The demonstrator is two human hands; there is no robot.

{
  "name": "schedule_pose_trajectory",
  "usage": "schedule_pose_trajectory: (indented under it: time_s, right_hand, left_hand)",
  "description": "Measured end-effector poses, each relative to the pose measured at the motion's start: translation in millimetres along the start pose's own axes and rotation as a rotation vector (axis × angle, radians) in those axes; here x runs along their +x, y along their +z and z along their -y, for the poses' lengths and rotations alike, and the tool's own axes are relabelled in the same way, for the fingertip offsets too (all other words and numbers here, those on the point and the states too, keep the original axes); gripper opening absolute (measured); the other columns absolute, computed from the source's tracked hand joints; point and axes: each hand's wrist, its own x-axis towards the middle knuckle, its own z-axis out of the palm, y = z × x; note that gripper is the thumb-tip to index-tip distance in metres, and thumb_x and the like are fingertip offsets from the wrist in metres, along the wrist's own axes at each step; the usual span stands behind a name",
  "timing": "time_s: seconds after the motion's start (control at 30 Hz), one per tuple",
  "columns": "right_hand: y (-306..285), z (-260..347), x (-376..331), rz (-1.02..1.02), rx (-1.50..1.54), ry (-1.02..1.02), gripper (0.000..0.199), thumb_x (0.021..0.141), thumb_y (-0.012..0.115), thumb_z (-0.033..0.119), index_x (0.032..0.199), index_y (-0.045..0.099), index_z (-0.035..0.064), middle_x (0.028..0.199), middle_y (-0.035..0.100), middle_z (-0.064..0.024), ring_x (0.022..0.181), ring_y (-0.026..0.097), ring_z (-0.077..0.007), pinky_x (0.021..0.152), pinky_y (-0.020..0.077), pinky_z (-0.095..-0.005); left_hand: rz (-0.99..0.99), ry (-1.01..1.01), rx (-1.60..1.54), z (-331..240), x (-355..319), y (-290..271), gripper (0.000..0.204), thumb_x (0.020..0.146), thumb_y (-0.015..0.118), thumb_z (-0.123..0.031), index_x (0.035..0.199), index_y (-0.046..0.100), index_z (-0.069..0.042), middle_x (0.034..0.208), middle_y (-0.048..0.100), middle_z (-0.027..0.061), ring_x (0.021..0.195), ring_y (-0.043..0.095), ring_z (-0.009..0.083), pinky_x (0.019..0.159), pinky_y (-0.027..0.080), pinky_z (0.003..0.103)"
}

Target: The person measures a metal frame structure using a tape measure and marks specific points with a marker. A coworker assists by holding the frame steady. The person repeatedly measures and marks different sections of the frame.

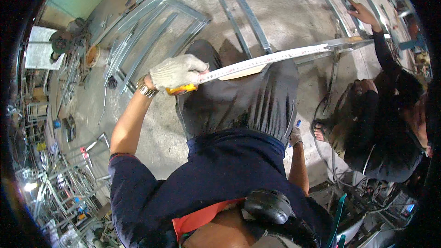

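My left hand [179, 71], in a pale knit glove, is closed round a tape measure [183, 90] with a yellow case. Its white blade [280, 56] stretches out over my knees to the right, toward the metal frame. My right hand [295, 136], also gloved, is low beside my right thigh. Its fingers are closed on a slim pen or marker [298, 123] with a blue end; part of the hand is hidden.
Welded steel frames [248, 14] lie on the concrete floor ahead. At the right a co-worker [386, 133] crouches, one hand [364, 14] at the frame. Cables [317, 110] run near that person's foot. A bucket [95, 57] and metal scraps [69, 197] are on the left.
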Motion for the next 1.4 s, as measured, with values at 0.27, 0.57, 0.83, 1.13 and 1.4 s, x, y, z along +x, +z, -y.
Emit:
schedule_pose_trajectory:
  time_s: [0.27,0.57,0.83,1.13,1.4]
  right_hand:
    - [-8.7,1.0,16.2,-0.012,0.153,-0.011,0.038,0.099,0.065,0.043,0.076,0.048,0.0182,0.057,0.043,0.0041,0.038,0.039,-0.0095,0.035,0.0278,-0.0285]
    - [-6.9,-18.9,45.0,0.068,0.090,0.070,0.029,0.101,0.059,0.038,0.081,0.052,0.0174,0.057,0.046,0.0010,0.038,0.041,-0.0133,0.035,0.0276,-0.0309]
    - [-2.9,-7.4,35.6,0.028,0.059,0.141,0.027,0.100,0.057,0.038,0.082,0.055,0.0180,0.055,0.046,0.0011,0.036,0.040,-0.0127,0.034,0.0263,-0.0305]
    - [0.4,-3.0,24.8,0.045,0.083,0.071,0.029,0.100,0.059,0.038,0.079,0.057,0.0180,0.053,0.046,0.0032,0.036,0.041,-0.0111,0.034,0.0262,-0.0289]
    - [4.9,3.5,18.8,0.070,0.108,0.076,0.030,0.101,0.059,0.037,0.080,0.057,0.0160,0.054,0.049,0.0027,0.036,0.043,-0.0107,0.034,0.0265,-0.0291]
  left_hand:
    - [0.012,0.052,0.032,3.6,12.9,-1.3,0.042,0.096,0.059,-0.035,0.103,0.070,0.005,0.084,0.071,0.0179,0.079,0.067,0.0215,0.074,0.051,0.036]
    - [0.067,-0.007,-0.149,-8.1,8.2,-13.8,0.040,0.090,0.060,-0.035,0.104,0.074,0.000,0.087,0.070,0.0147,0.079,0.068,0.0225,0.076,0.052,0.038]
    - [0.034,0.036,-0.079,14.0,12.8,-1.2,0.041,0.096,0.063,-0.035,0.102,0.073,0.004,0.080,0.070,0.0110,0.076,0.067,0.0166,0.071,0.052,0.033]
    - [0.040,0.058,-0.081,17.8,14.6,-1.2,0.036,0.091,0.063,-0.029,0.101,0.072,0.004,0.078,0.070,0.0111,0.075,0.067,0.0163,0.069,0.053,0.034]
    - [0.128,-0.019,-0.140,1.6,13.0,-5.0,0.035,0.091,0.062,-0.030,0.099,0.073,0.002,0.078,0.071,0.0107,0.072,0.066,0.0160,0.068,0.051,0.035]
